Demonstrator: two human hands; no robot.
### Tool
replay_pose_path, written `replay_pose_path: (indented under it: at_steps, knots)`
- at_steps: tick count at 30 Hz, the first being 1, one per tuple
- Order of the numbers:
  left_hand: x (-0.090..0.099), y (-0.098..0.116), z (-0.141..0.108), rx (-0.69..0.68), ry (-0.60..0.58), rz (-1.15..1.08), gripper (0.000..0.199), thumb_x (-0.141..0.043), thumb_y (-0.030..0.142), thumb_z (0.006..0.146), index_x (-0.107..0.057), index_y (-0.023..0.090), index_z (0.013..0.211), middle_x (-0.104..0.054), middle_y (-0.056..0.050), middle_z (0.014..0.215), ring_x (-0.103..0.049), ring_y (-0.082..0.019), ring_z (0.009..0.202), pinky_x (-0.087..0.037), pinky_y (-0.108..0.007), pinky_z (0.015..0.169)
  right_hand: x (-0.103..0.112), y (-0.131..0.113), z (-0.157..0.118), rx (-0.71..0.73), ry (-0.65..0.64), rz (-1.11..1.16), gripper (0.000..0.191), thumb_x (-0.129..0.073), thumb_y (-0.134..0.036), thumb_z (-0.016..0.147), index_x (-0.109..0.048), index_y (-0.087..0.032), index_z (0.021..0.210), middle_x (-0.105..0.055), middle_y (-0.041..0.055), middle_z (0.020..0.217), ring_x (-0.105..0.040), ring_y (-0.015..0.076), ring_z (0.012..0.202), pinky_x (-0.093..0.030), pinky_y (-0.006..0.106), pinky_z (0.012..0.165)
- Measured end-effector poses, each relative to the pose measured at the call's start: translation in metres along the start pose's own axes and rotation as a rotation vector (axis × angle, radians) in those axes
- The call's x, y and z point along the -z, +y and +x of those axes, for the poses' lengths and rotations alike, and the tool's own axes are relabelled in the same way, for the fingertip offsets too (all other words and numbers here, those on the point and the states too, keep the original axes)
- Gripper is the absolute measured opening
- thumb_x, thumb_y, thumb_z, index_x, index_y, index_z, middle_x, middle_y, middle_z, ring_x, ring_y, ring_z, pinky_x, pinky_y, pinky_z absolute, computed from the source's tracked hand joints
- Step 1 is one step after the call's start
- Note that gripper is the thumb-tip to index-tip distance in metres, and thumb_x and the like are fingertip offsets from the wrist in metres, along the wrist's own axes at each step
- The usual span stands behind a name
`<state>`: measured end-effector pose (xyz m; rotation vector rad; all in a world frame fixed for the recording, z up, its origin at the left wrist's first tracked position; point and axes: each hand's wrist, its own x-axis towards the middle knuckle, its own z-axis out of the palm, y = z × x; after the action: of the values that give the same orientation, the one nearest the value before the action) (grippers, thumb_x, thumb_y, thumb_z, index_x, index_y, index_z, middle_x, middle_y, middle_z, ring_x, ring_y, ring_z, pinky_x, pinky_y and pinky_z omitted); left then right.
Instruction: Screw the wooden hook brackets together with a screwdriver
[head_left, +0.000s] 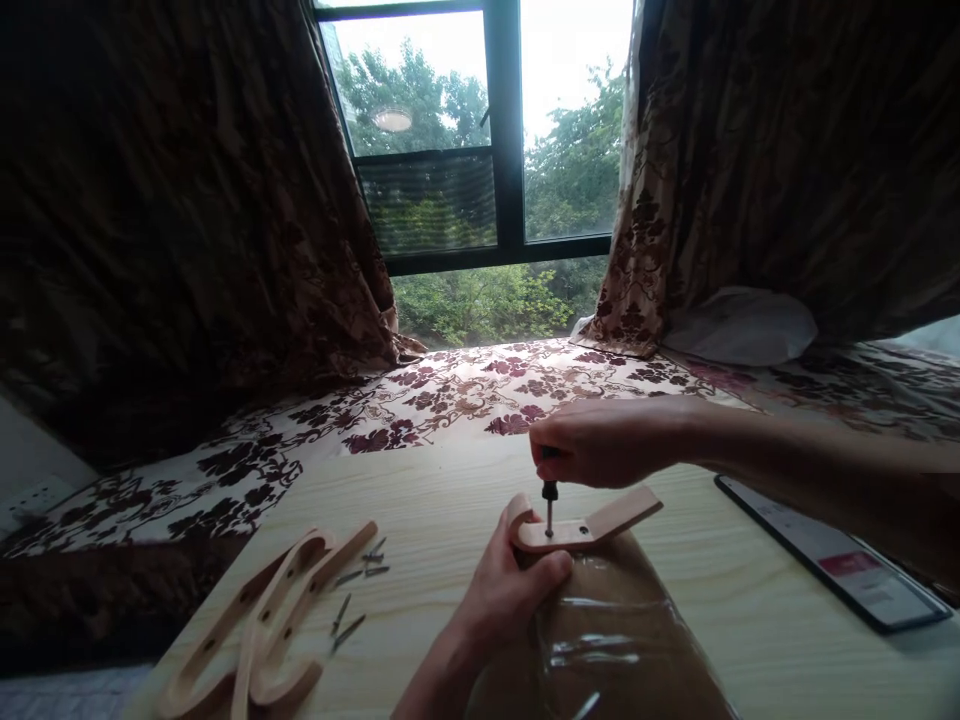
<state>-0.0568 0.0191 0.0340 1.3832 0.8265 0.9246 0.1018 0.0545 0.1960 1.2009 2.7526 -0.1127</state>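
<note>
My right hand (581, 443) is wrapped round the black handle of a screwdriver (550, 492), which stands upright. Its metal shaft meets one hole of a curved wooden hook (564, 534); a second dark hole shows beside it. With fingers behind and thumb in front, my left hand (514, 580) grips the curled end of this hook. Under the hook lies a brown cardboard box (622, 630) covered in shiny clear tape. Whether a screw sits under the tip is too small to tell.
Several more wooden hooks (281, 610) lie at the left of the pale wooden table (420, 500), with several loose screws (346, 632) beside them. A tablet-like device (832, 550) rests at the right. Beyond are a flowered cloth (465, 390), curtains and a window.
</note>
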Motion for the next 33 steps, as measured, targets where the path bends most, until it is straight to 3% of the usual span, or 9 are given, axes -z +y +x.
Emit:
replay_pose_path:
  at_steps: [5,12,18,21,25,28,33]
  knots:
    - [-0.001,-0.003,0.0,-0.015,0.004,-0.027,0.04,-0.071,0.034,0.072,-0.039,0.02,0.09,-0.042,0.005,0.076,-0.037,-0.01,0.07,-0.032,-0.023,0.064,0.001,-0.002,0.004,-0.034,0.046,-0.04,0.028,-0.047,-0.032,0.09,-0.067,-0.013,0.086,-0.065,0.0095,0.075,-0.048,0.0143,0.057,-0.027,0.026,0.049]
    - [-0.003,-0.001,0.0,0.006,0.006,-0.04,0.038,-0.071,0.033,0.072,-0.04,0.02,0.088,-0.043,0.006,0.074,-0.036,-0.009,0.067,-0.032,-0.022,0.062,-0.001,0.004,0.005,0.15,0.077,-0.023,0.018,-0.045,-0.021,0.088,-0.063,-0.018,0.083,-0.059,0.0016,0.069,-0.04,0.0109,0.054,-0.026,0.024,0.051]
    - [-0.004,0.001,-0.001,0.019,0.022,-0.026,0.035,-0.071,0.027,0.072,-0.042,0.02,0.09,-0.045,0.006,0.075,-0.039,-0.009,0.068,-0.033,-0.021,0.063,-0.018,0.009,0.003,-0.058,0.185,-0.079,0.028,-0.043,-0.03,0.092,-0.063,-0.014,0.081,-0.056,0.0039,0.06,-0.035,0.0113,0.049,-0.023,0.025,0.048]
    - [-0.004,0.002,-0.001,0.008,0.023,-0.017,0.034,-0.07,0.027,0.071,-0.042,0.02,0.09,-0.044,0.006,0.074,-0.038,-0.009,0.067,-0.033,-0.021,0.062,-0.016,0.006,0.002,-0.069,0.202,-0.095,0.029,-0.044,-0.032,0.092,-0.063,-0.014,0.08,-0.057,0.0048,0.061,-0.035,0.0119,0.05,-0.022,0.026,0.048]
    - [-0.004,0.002,-0.001,-0.006,0.032,-0.005,0.036,-0.071,0.029,0.069,-0.042,0.02,0.087,-0.043,0.006,0.073,-0.037,-0.009,0.068,-0.032,-0.022,0.062,-0.01,0.001,0.002,0.077,0.19,-0.093,0.017,-0.048,-0.026,0.087,-0.062,-0.018,0.081,-0.061,0.0032,0.068,-0.041,0.0118,0.054,-0.024,0.025,0.051]
    - [-0.004,0.002,0.0,-0.008,0.037,-0.004,0.036,-0.072,0.03,0.068,-0.042,0.02,0.085,-0.043,0.006,0.073,-0.037,-0.009,0.068,-0.033,-0.022,0.064,-0.013,0.0,0.003,0.159,0.164,-0.094,0.019,-0.044,-0.021,0.089,-0.059,-0.019,0.078,-0.06,0.0025,0.068,-0.044,0.0119,0.057,-0.025,0.025,0.054]
    - [-0.004,0.001,0.001,0.031,0.029,-0.034,0.041,-0.073,0.033,0.068,-0.04,0.02,0.088,-0.044,0.006,0.072,-0.038,-0.009,0.066,-0.032,-0.022,0.062,-0.027,0.002,0.006,-0.086,0.207,-0.126,0.025,-0.041,-0.028,0.092,-0.06,-0.017,0.08,-0.063,0.0083,0.072,-0.049,0.0158,0.06,-0.022,0.029,0.053]
